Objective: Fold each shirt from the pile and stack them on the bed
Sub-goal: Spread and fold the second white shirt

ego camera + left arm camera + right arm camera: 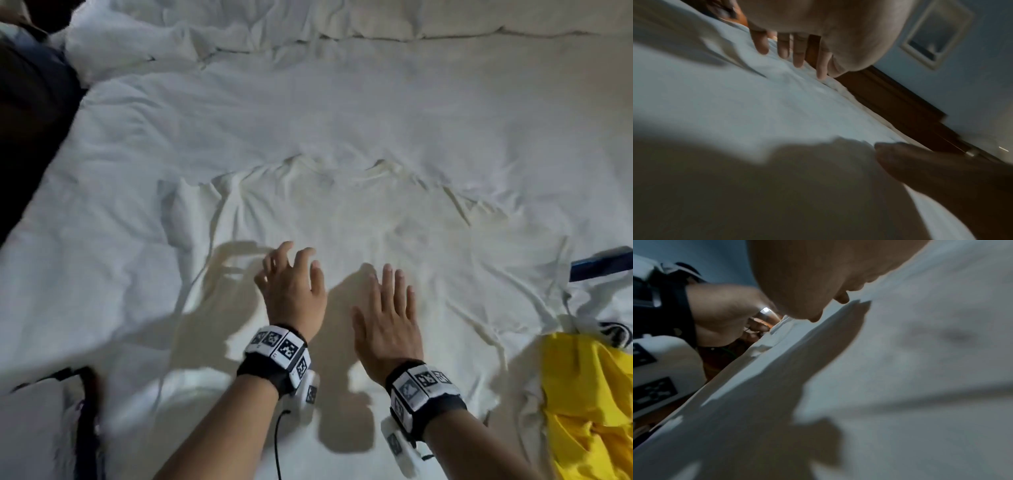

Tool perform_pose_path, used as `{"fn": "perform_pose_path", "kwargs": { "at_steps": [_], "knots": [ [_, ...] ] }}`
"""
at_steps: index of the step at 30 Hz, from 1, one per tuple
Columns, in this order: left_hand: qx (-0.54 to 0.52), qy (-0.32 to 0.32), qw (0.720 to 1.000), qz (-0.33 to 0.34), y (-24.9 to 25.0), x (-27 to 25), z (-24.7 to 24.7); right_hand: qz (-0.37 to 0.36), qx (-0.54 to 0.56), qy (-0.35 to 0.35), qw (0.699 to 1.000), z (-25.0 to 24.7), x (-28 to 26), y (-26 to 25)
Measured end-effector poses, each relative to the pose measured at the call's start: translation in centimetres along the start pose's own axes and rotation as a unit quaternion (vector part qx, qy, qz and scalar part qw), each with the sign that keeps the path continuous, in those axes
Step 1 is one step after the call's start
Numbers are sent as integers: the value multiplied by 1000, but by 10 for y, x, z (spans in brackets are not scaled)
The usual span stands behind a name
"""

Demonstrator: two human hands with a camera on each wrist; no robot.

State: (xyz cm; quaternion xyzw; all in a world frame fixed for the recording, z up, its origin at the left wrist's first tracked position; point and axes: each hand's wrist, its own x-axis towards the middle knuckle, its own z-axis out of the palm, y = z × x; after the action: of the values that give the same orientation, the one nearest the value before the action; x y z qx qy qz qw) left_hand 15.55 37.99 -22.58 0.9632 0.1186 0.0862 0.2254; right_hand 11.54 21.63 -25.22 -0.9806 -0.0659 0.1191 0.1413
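A white shirt [359, 222] lies spread out and wrinkled on the white bed [239, 113], collar away from me. My left hand [291, 281] hovers just above its lower left part, fingers spread and loosely bent, holding nothing. My right hand [390, 308] lies flat on the shirt with straight fingers. In the left wrist view the left fingers [783, 48] hang over the cloth [756, 105]. The right wrist view shows my palm [807, 280] low over the white fabric [920, 369].
A yellow garment [589, 404] and a white one with dark print [613, 332] are piled at the right edge, with a blue item [599, 263] above them. Dark cloth [30, 120] lies at the far left. A crumpled duvet [171, 37] sits at the back.
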Motion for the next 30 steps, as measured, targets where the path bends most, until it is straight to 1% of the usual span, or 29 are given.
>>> {"fn": "perform_pose_path", "kwargs": {
  "at_steps": [1, 3, 5, 6, 7, 8, 10, 12, 13, 14, 15, 16, 17, 18, 19, 21, 23, 24, 25, 27, 28, 29, 30],
  "knots": [
    [8, 28, 998, -54, -25, 4, -13, -24, 4, -10, 1000, 4, 7, -19],
    [26, 60, 982, -178, -78, 18, -37, -56, 18, -35, 998, 15, 24, -56],
    [27, 58, 954, -294, -126, 38, -59, -70, 24, -61, 995, 28, 43, -91],
    [16, 53, 941, -334, -146, 49, -68, -74, 24, -65, 995, 35, 51, -108],
    [-3, 45, 932, -360, -165, 61, -74, -77, 25, -66, 995, 40, 58, -125],
    [-29, 32, 929, -367, -180, 74, -78, -76, 27, -67, 994, 46, 64, -140],
    [-110, -8, 930, -351, -197, 98, -83, -62, 29, -72, 995, 55, 77, -169],
    [-201, -60, 917, -340, -202, 118, -85, -33, 43, -68, 996, 64, 89, -191],
    [-223, -89, 913, -329, -201, 125, -84, -16, 54, -64, 996, 70, 93, -198],
    [-224, -114, 916, -313, -199, 131, -83, -3, 61, -55, 997, 75, 97, -202],
    [-224, -127, 919, -298, -196, 136, -83, 8, 63, -44, 997, 78, 98, -205],
    [-233, -122, 921, -289, -193, 138, -81, 17, 61, -36, 997, 80, 99, -206],
    [-257, -100, 918, -285, -191, 140, -79, 23, 60, -34, 997, 81, 99, -206],
    [-299, -64, 906, -293, -190, 142, -79, 26, 62, -42, 997, 81, 98, -206],
    [-344, -28, 886, -311, -190, 143, -78, 30, 66, -54, 996, 80, 98, -206],
    [-396, 20, 844, -361, -194, 142, -78, 36, 69, -64, 995, 77, 97, -206],
    [-414, 41, 822, -390, -198, 136, -77, 40, 67, -64, 995, 77, 97, -206],
    [-428, 35, 813, -393, -204, 132, -75, 40, 67, -62, 995, 78, 97, -206],
    [-441, 12, 806, -396, -209, 129, -76, 41, 66, -61, 995, 80, 97, -206],
    [-458, -64, 795, -393, -222, 125, -78, 40, 60, -59, 996, 82, 97, -205],
    [-444, -105, 806, -378, -229, 122, -82, 38, 56, -56, 996, 83, 97, -204],
    [-404, -128, 832, -359, -232, 119, -87, 36, 55, -54, 996, 83, 97, -204],
    [-357, -110, 860, -347, -235, 117, -91, 35, 57, -53, 996, 83, 97, -205]
  ]
}}
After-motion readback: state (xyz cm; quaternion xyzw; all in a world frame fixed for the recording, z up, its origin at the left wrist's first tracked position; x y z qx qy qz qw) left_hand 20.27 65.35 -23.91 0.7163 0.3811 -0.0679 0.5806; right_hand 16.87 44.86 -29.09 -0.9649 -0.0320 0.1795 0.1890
